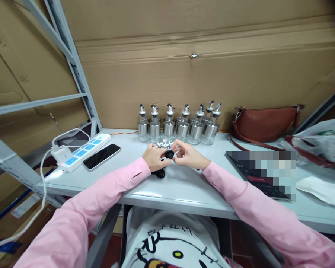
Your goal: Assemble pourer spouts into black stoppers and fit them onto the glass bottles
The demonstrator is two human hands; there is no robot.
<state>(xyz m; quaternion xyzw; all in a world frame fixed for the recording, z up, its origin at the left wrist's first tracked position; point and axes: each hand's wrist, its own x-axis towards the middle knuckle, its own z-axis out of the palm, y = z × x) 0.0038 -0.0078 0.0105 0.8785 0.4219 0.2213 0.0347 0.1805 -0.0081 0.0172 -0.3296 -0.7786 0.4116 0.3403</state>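
Observation:
A small round black stopper point(169, 154) is pinched between my two hands above the front middle of the table. My left hand point(154, 158) grips it from the left with thumb and fingers closed. From the right, the fingertips of my right hand point(187, 154) close on its edge. Several more black parts point(160, 173) lie under and beside my left hand, partly hidden by it. Just behind my hands is a small heap of silvery spout pieces point(165, 143). Glass bottles with steel sleeves and pour spouts point(182, 128) stand upright in rows behind that heap.
At left lie a white power strip point(83, 152) with a plugged-in charger and a phone point(102, 157). A brown bag point(265, 123), a dark flat item point(257, 173), a plastic bag point(324, 137) and a white tissue point(318, 189) occupy the right. Cardboard point(162, 78) walls the back.

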